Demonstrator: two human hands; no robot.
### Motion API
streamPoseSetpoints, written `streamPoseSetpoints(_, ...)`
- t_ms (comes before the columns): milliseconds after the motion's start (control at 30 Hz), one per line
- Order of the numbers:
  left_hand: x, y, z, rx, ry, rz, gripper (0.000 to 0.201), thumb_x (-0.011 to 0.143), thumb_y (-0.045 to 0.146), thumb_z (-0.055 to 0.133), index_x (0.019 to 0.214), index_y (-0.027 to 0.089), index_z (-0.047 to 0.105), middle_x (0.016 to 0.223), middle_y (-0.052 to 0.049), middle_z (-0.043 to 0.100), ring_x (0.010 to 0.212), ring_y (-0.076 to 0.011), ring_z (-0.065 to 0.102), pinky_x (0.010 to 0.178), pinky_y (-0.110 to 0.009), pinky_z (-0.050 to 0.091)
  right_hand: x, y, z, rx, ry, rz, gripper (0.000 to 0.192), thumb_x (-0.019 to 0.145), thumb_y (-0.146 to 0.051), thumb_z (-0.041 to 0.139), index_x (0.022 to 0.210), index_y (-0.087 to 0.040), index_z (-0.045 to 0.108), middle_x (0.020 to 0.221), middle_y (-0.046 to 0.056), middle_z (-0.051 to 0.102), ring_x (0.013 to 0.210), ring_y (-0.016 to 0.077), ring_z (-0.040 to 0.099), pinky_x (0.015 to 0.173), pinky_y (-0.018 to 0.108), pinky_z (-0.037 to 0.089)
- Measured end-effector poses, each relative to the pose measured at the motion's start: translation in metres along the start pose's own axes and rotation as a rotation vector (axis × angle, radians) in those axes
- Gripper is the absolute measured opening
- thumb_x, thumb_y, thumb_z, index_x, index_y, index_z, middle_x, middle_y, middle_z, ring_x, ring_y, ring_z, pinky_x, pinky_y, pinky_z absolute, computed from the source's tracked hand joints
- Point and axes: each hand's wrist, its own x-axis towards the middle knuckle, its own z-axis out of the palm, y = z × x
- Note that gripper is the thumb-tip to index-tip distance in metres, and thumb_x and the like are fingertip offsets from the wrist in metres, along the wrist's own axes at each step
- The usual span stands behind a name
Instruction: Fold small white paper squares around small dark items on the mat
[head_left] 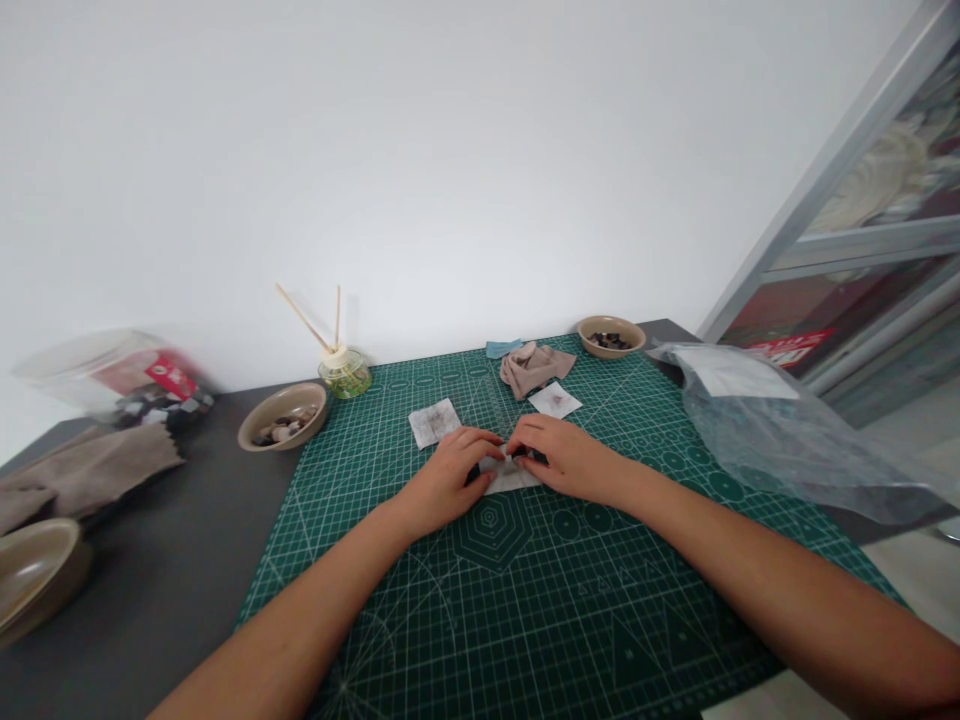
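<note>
On the green cutting mat (420, 585), a white square sheet (517, 478) lies partly hidden beneath both hands. My left hand (454, 472) curves over the sheet's left side, thumb and fingertips closed in on it. From the right, my right hand (562, 455) meets it with fingers pinched; a small dark spot shows at its fingertips, too small to name. The two hands' fingertips almost touch. Two more white squares with dark smudges lie just beyond, a folded one (435, 423) on the left and a flatter one (555, 400) on the right.
Beige bowls of small dark and light pieces stand left (319, 415) and back right (611, 325). Behind the hands lie a crumpled brown cloth (534, 368) and blue piece (502, 349). A reed diffuser (346, 375), clear jar (90, 370) and plastic bag (772, 430) flank the mat.
</note>
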Motion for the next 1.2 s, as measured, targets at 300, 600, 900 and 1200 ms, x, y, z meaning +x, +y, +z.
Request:
streamPoseSetpoints(300, -0.0002, -0.0001, -0.0004, -0.003, 0.001, 0.006, 0.029, 0.081, 0.005, 0.052, 0.104, 0.022, 0.058, 0.116, -0.007, 0.057, 0.112, -0.0232, 0.050, 0.099, -0.044, 0.040, -0.0004, -0.0040, -0.0010, -0.001, -0.022, -0.013, 0.015, 0.080, -0.006, 0.057, 0.091, -0.015, 0.060, 0.091, 0.006, 0.058, 0.086, 0.0183, 0.054, 0.078, 0.031, 0.045)
streamPoseSetpoints(600, 0.0003, -0.0001, 0.0003, 0.009, 0.000, 0.012, 0.024, 0.082, 0.005, 0.053, 0.101, 0.019, 0.059, 0.115, -0.008, 0.058, 0.111, -0.0228, 0.050, 0.100, -0.042, 0.040, -0.0005, -0.0040, 0.0001, 0.043, -0.046, -0.039, 0.017, 0.079, -0.003, 0.057, 0.091, -0.015, 0.059, 0.091, 0.006, 0.058, 0.085, 0.0174, 0.055, 0.077, 0.030, 0.045)
streamPoseSetpoints(900, 0.0001, -0.0005, -0.0004, 0.010, -0.003, 0.004, 0.024, 0.083, 0.006, 0.052, 0.101, 0.021, 0.058, 0.115, -0.007, 0.057, 0.112, -0.0227, 0.050, 0.099, -0.043, 0.040, -0.0015, -0.0036, 0.0001, 0.046, -0.059, -0.039, 0.016, 0.080, -0.005, 0.056, 0.091, -0.016, 0.059, 0.091, 0.005, 0.058, 0.084, 0.0169, 0.055, 0.076, 0.030, 0.045)
streamPoseSetpoints(1200, 0.0001, 0.0001, -0.0004, -0.001, 0.006, 0.004, 0.028, 0.081, 0.006, 0.052, 0.103, 0.022, 0.058, 0.116, -0.007, 0.058, 0.112, -0.0232, 0.050, 0.099, -0.045, 0.040, 0.0001, -0.0041, -0.0014, -0.013, 0.010, -0.015, 0.013, 0.079, -0.005, 0.057, 0.086, -0.016, 0.058, 0.088, 0.005, 0.058, 0.087, 0.0194, 0.053, 0.078, 0.033, 0.045)
